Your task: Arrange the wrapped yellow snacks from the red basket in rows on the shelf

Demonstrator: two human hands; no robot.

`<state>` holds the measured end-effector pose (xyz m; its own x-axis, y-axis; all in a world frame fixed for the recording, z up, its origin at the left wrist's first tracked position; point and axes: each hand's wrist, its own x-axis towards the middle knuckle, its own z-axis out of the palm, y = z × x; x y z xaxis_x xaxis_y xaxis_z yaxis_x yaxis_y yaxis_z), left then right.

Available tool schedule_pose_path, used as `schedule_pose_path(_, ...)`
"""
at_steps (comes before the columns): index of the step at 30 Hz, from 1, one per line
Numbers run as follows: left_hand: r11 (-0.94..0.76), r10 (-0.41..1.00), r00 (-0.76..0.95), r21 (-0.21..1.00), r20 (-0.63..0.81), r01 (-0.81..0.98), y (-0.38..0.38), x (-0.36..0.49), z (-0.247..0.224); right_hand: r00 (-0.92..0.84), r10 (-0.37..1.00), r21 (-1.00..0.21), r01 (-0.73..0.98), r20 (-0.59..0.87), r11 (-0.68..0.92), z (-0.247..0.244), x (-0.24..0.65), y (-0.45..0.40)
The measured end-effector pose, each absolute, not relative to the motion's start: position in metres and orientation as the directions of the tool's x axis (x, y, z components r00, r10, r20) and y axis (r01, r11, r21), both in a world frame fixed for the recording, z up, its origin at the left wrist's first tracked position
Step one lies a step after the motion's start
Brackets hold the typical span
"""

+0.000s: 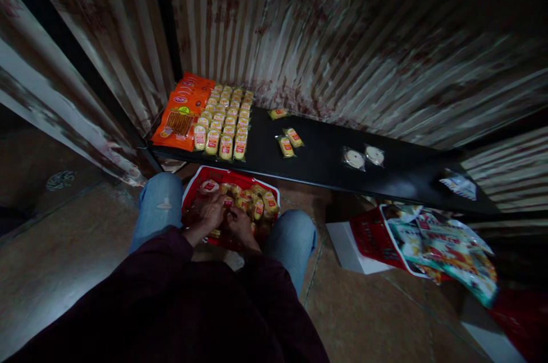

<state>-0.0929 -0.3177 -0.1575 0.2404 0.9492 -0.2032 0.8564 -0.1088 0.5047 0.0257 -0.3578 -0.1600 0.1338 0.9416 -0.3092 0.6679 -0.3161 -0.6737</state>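
Between my knees is a red basket (274, 187) with a white rim, holding several small yellow cakes (257, 209) in clear wrappers with red labels. Both my hands are down inside it, close together. My left hand (212, 213) has its fingers curled, with a wrapped cake (228, 202) showing at the fingertips; the dim light hides whether it is gripped. My right hand (240, 224) is also closed, fingertips pointing toward the left hand, and whatever is in it is hidden. A round wrapped piece (209, 186) lies beyond the left hand.
A long black shelf (317, 160) runs in front of me. On its left stand rows of wrapped cakes (226, 123) beside orange snack packets (182, 115). Loose cakes (286, 146), white round packs (354, 158) and a crumpled packet (459, 185) lie farther right. Another red basket (372, 237) holds snack bags (449, 243).
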Motion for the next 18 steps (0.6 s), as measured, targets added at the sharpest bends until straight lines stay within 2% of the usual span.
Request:
schedule_pose_path(3, -0.029, 0.959, 0.166, 0.503, -0.231, 0.864, -0.317, -0.092, -0.155, 0.139, 0.944, -0.687, 0.655, -0.3, -0.315, -0.161, 0.025, -0.357)
schedule_pose_path(9, -0.034, 0.945, 0.183, 0.473, -0.272, 0.88, -0.312, -0.091, -0.164, 0.162, 0.941, -0.711, 0.62, -0.298, -0.332, -0.16, 0.024, -0.356)
schedule_pose_path(15, -0.088, 0.943, 0.239, 0.52, -0.231, 0.85, -0.303, -0.088, -0.18, 0.272, 0.932, -0.783, 0.513, -0.24, -0.351, -0.163, 0.025, -0.355)
schedule_pose_path(18, -0.086, 0.943, 0.254, 0.577, -0.217, 0.812, -0.3, -0.089, -0.182, 0.312, 0.915, -0.826, 0.421, -0.257, -0.376, -0.167, 0.025, -0.353)
